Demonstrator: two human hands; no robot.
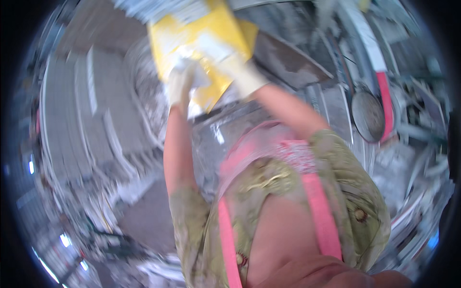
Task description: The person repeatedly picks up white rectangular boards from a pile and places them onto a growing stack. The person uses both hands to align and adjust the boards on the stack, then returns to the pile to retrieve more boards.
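A bright yellow sheet-like thing (225, 21), perhaps a plastic bag or sack, lies in front of me at the top, shiny and creased. Both my hands wear pale gloves and are over its near part. My left hand (180, 79) is at its lower left, with the fingers smeared by motion. Farther right, my right hand (235, 67) reaches across the yellow surface, its fingertips blurred into a whitish patch. Whether either hand grips the yellow thing cannot be made out. A stack of thin whitish sheets (163, 7) lies at its far edge.
Tall stacks of grey sheets (96, 110) stand on the left. On the right are a round grey pan-like disc (368, 115) and a red-and-white bar (384, 101). A brown-grey panel (288, 60) juts out beyond my right hand. Blurred clutter surrounds me.
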